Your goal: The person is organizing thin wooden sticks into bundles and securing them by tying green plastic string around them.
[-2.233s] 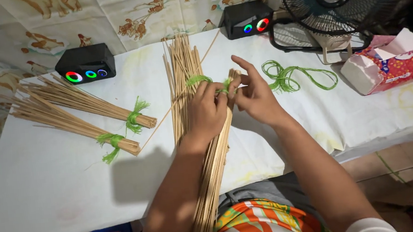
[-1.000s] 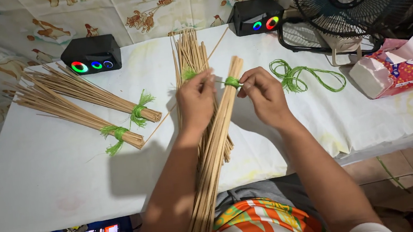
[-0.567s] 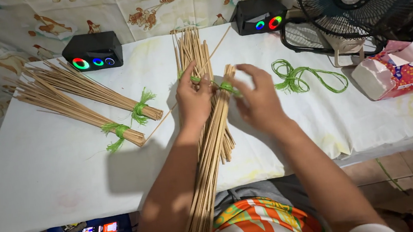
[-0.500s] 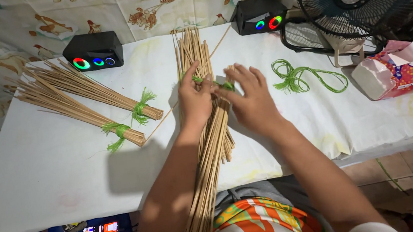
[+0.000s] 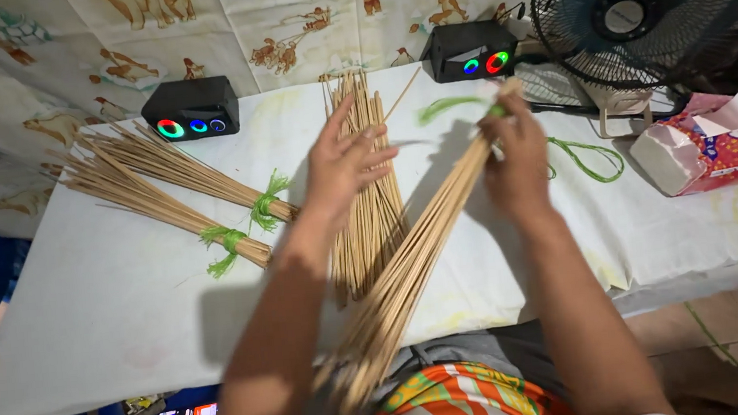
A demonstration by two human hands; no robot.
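Observation:
My right hand grips the top end of a long bundle of thin bamboo sticks tied with green string, lifted at a slant above the white table. Its lower end reaches my lap. My left hand hovers open with fingers spread over a loose pile of sticks lying at the table's middle. Two tied stick bundles with green knots lie to the left.
Two black speakers with coloured lights stand at the back, one at the left and one at the right. A fan and a red tissue box are at right. Loose green string lies near the fan.
Both hands were together at the green tie on the bundle. Now my left hand has let go and spread open, while my right hand has swung the bundle's tied end up and rightward.

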